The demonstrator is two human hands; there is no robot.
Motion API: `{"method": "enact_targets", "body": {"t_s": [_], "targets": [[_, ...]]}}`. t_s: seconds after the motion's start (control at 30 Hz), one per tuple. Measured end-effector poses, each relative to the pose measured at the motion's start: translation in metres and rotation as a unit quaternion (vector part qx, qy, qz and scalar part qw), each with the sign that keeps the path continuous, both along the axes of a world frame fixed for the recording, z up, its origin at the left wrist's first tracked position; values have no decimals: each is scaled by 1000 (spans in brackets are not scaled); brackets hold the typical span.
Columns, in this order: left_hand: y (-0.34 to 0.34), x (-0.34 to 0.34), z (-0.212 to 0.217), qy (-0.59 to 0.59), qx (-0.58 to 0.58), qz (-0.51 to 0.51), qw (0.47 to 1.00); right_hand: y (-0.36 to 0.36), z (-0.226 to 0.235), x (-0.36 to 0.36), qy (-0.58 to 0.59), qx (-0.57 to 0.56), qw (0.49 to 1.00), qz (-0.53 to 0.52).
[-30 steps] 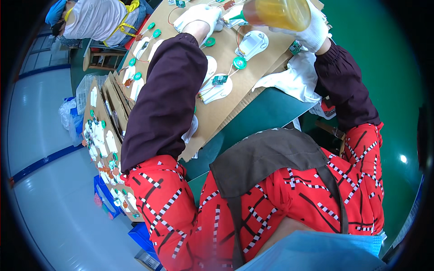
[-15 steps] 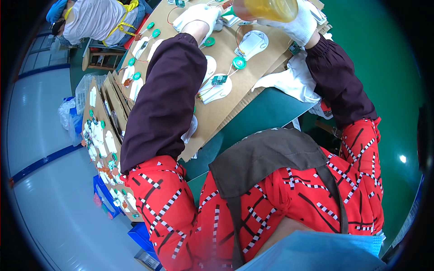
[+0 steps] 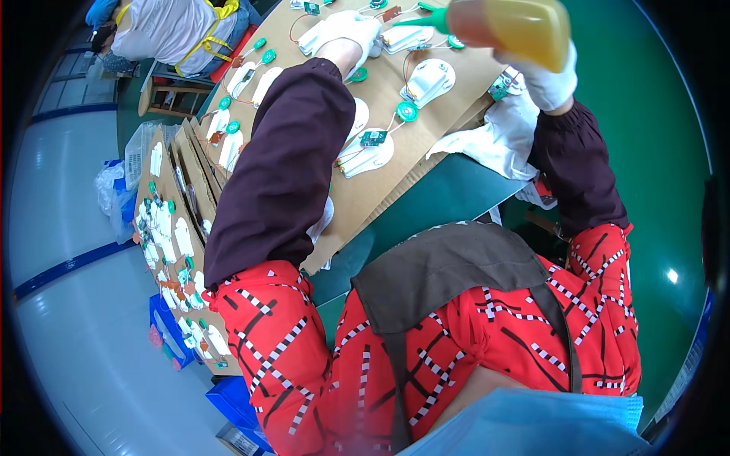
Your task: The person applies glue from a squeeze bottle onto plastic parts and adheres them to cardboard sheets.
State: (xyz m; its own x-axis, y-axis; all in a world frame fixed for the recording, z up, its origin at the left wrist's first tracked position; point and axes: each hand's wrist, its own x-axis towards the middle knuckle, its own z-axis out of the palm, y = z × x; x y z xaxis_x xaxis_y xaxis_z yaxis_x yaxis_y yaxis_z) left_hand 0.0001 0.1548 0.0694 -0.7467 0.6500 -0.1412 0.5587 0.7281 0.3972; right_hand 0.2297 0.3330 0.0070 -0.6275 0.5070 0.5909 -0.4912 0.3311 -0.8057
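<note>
My right hand [image 3: 549, 80], in a white glove, is wrapped round a squeeze bottle [image 3: 525, 30] of amber liquid. The bottle lies nearly level in the air, its green nozzle [image 3: 426, 20] pointing left over a white plastic housing [image 3: 404, 39]. My left hand [image 3: 348, 32], also gloved, is curled down among the housings, beside another white housing [image 3: 308, 42]. What its fingers hold, if anything, is hidden. Nearer me lie a housing with a cylindrical bump [image 3: 430, 80] and one [image 3: 365, 158] with a small green circuit board [image 3: 373, 138] and a wired green disc [image 3: 407, 112].
Stacked cardboard sheets [image 3: 395, 176] cover the green table [image 3: 407, 201]. A white cloth [image 3: 494, 129] hangs at the right edge. To the left, another cardboard sheet [image 3: 171, 220] bears several similar parts. A person [image 3: 175, 34] with yellow apron straps sits at the far left.
My right hand has carried the bottle to the right and slightly nearer, and its nozzle has moved away from my left hand. My left hand has shifted slightly right.
</note>
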Motion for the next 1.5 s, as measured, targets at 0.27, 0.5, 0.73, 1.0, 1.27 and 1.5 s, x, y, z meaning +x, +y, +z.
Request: {"method": "enact_targets", "body": {"t_s": [0.27, 0.5, 0.73, 1.0, 1.27, 1.5], "targets": [[-17, -3, 17, -89, 57, -20, 994, 9, 79, 25, 384, -121, 912, 78], [-28, -7, 68, 297, 22, -146, 943, 85, 76, 50, 346, -71, 935, 43], [-13, -109, 100, 216, -13, 0, 976, 77, 83, 25, 293, -129, 945, 68], [20, -134, 63, 258, -182, 25, 949, 83, 95, -28, 183, -161, 954, 177], [14, -126, 54, 246, -195, -4, 949, 45, 121, -110, 92, -186, 946, 251], [22, -148, 43, 229, -167, 45, 958, 20, 132, -163, 38, -242, 940, 236]]}}
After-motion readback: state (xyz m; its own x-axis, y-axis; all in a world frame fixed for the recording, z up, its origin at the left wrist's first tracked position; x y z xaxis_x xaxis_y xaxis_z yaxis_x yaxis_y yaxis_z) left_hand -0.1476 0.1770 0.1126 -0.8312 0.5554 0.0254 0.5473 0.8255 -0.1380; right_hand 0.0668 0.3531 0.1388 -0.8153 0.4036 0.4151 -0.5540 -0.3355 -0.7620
